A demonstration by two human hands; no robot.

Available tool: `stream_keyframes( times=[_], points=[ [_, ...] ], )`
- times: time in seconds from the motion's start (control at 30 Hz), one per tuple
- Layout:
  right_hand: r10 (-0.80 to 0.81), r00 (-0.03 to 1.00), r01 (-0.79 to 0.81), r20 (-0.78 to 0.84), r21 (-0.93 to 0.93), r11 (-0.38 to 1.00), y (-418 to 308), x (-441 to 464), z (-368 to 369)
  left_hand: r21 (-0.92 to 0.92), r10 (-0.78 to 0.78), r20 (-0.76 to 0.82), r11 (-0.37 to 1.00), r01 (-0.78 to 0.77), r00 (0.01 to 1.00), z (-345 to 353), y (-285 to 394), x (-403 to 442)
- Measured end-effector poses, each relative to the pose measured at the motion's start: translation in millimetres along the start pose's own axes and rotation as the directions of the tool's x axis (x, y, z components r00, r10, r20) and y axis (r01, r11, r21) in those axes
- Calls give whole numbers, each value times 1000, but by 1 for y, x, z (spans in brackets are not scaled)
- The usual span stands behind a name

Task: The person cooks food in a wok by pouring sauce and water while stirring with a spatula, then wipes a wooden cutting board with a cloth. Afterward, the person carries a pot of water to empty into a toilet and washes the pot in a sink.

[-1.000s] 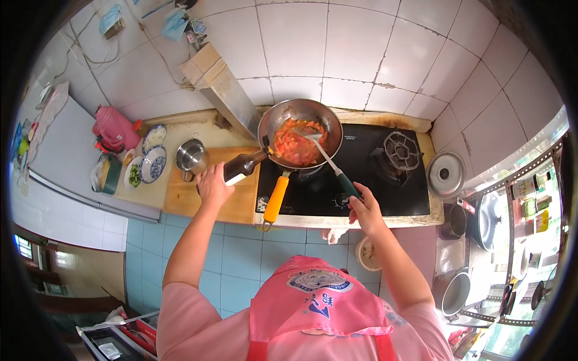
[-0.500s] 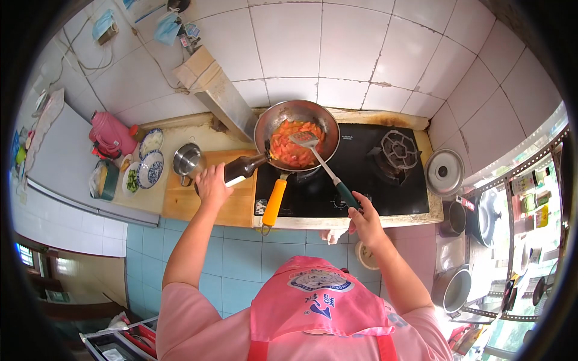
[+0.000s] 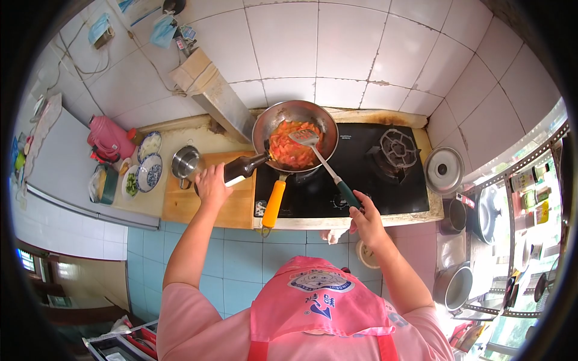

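Note:
My left hand (image 3: 213, 185) is wrapped round a dark bottle (image 3: 242, 169) tilted almost level, its neck at the near left rim of the wok (image 3: 265, 120). Whether liquid comes out of it, I cannot make out. In my right hand (image 3: 366, 218) is the green handle of a metal spatula (image 3: 326, 166). Its blade rests over the chopped tomatoes (image 3: 292, 155) in the wok. The wok's yellow handle (image 3: 274, 204) points toward me between my two hands, untouched.
Beneath the bottle lies a wooden cutting board (image 3: 232, 207). A metal pot (image 3: 185, 161), patterned plates (image 3: 150, 172) and a pink thermos (image 3: 110, 139) stand left. Right of the wok are a second burner (image 3: 398, 149) and a pot lid (image 3: 444, 170).
Almost nothing differs. The camera view has shifted very slightly; both hands keep their holds on the bottle and the spatula.

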State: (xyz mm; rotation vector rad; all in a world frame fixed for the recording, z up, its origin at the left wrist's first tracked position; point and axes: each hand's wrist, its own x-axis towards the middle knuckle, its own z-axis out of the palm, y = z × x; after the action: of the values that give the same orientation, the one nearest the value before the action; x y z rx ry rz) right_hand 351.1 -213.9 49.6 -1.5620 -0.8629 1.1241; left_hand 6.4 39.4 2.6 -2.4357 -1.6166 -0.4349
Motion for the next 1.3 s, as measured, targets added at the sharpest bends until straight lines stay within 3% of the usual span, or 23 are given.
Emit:
stream_keyframes(
  times=[1.3],
  points=[
    [-7, 998, 7, -58, 8, 1000, -2, 3, 10, 61, -87, 66, 995, 83, 994, 18, -23, 27]
  ],
)
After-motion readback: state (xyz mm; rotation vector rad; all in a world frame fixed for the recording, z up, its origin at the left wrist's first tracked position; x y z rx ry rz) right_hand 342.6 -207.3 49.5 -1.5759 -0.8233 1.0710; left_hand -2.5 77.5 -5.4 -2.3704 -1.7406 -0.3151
